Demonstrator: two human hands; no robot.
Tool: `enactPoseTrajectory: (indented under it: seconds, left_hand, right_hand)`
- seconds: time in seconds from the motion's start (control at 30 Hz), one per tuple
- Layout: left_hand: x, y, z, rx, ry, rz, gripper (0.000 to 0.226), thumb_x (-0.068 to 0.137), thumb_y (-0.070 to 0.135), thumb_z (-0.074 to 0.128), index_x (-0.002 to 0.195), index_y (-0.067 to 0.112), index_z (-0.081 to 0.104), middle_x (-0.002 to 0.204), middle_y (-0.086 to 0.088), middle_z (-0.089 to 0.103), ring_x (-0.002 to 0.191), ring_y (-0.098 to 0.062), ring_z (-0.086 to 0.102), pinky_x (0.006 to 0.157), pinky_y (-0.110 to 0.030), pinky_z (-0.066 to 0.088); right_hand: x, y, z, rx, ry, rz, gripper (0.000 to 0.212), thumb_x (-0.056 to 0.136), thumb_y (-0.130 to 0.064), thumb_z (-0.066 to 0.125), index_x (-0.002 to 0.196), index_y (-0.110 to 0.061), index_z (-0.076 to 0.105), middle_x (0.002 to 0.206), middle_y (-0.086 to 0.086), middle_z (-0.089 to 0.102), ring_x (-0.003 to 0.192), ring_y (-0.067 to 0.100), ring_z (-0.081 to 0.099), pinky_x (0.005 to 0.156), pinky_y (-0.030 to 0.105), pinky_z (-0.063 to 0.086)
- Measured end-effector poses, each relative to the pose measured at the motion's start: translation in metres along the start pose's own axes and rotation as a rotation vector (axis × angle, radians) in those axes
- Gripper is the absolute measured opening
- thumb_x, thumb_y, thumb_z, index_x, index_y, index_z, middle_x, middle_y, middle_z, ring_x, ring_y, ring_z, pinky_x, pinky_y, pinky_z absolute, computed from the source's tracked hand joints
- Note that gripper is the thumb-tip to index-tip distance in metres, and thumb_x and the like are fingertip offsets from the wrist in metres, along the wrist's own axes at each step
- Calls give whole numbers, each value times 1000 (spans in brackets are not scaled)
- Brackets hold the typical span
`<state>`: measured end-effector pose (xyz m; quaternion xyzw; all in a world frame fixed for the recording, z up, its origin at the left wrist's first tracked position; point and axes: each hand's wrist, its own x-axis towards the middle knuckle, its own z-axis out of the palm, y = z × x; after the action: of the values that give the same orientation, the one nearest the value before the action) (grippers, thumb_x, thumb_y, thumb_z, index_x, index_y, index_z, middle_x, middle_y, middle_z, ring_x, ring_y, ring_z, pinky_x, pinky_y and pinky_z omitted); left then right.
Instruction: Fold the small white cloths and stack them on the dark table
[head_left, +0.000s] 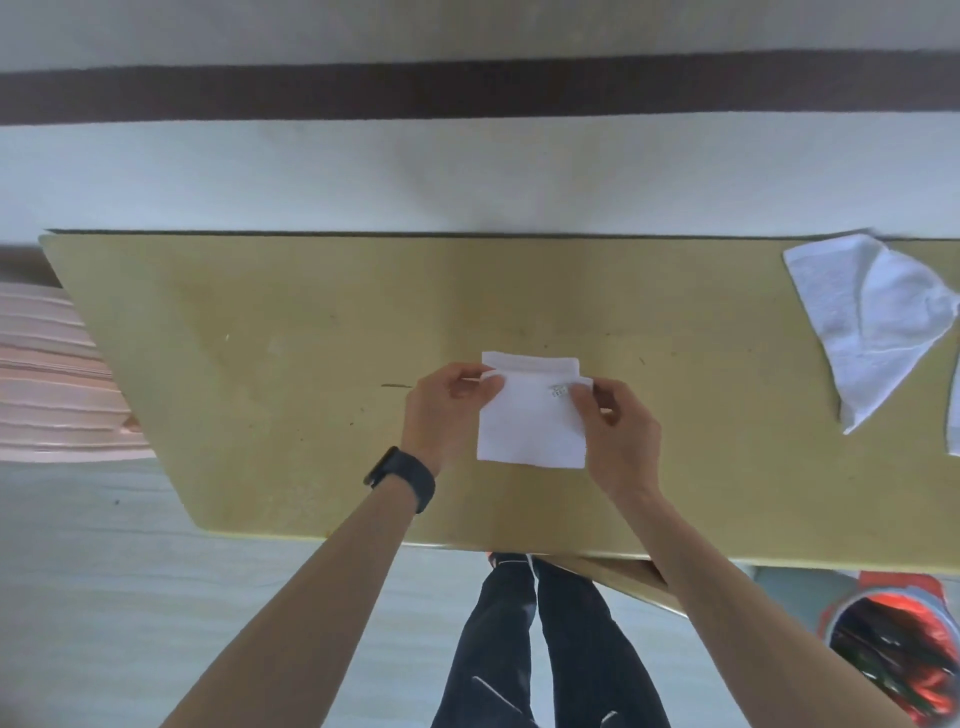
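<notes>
A small white cloth (530, 421) lies folded into a rectangle on the olive-brown table (291, 364), near the middle. My left hand (441, 410) pinches the upper layer's far left corner. My right hand (618, 421) pinches its far right corner, beside a small label. The lower layer shows as a strip beyond the fold. A second white cloth (872, 317) lies unfolded and crumpled at the table's far right, and the edge of another white cloth (953, 415) shows at the right border.
A pink striped cushion (57, 374) sits off the table's left end. A red-rimmed bin (898, 660) stands on the floor at the lower right. My legs are under the table's near edge. A black watch is on my left wrist.
</notes>
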<state>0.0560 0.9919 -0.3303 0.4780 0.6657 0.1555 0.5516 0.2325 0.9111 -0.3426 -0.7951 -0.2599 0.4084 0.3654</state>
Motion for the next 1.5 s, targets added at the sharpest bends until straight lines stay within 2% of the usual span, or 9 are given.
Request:
enactPoseTrajectory:
  seconds: [0.1,0.3,0.77,0.97,1.03,1.13,1.23,1.33,1.5]
  left_hand:
    - [17,3,12,21,33,5,16,87,40,70,100,31,72,88,17,72,87,5,64,72,-14,45]
    - [33,0,23,96,91,32,19,92,42,64,105,28,67,93,13,70,86,-2,63,66,-15,45]
    - [45,-8,21,438,152,182,13,97,45,52,100,34,59,84,12,65,79,-11,61,66,-32,53]
    - [36,-16,21,614,257,316,29,99,43,45,122,28,53,113,0,59,94,-23,60,75,-40,54]
    - [24,-30,23,765,345,550,38,97,40,46,126,18,55,126,-7,58,107,-31,55,85,-42,50]
    - [14,-55,30,919,245,780,51,95,41,43,139,16,52,147,-3,47,133,-25,42,108,-45,36]
    - [21,-67,31,1041,127,750,61,99,46,34,153,17,33,162,4,21,150,-17,16,120,-49,13]
    - [29,-68,28,1079,23,634,67,100,51,29,158,21,14,165,7,5,152,-14,-1,120,-49,-3]
    - [27,-68,24,1044,-21,623,64,102,52,24,158,28,3,165,8,-6,152,-16,-8,119,-49,-5]
  right_hand:
    - [17,3,9,-59,19,36,16,98,-42,54,106,-32,64,89,-19,66,82,-1,60,63,18,43]
    - [31,11,22,-308,36,25,25,100,-51,40,109,-33,55,95,-16,66,85,18,63,73,41,53]
    - [41,-1,25,-570,93,35,29,97,-56,37,95,-30,50,83,-16,64,75,19,60,68,33,47]
    - [27,5,21,-565,156,-76,28,96,-48,46,110,-25,52,108,-6,56,92,25,56,72,34,43]
    - [11,15,22,-601,213,-312,29,97,-37,48,117,-18,56,119,0,55,104,26,52,79,35,41]
    - [-6,28,32,-712,156,-547,41,98,-31,40,133,-16,55,144,2,50,129,25,45,96,35,35]
    - [-3,39,41,-827,20,-552,55,102,-33,29,154,-14,30,163,2,22,150,19,18,117,42,20]
    - [8,51,40,-901,-87,-482,62,103,-41,21,158,-14,12,166,-2,4,153,15,3,120,50,6]
    - [3,47,35,-857,-102,-469,63,102,-43,22,158,-19,5,166,-5,-2,153,16,-2,121,48,-2]
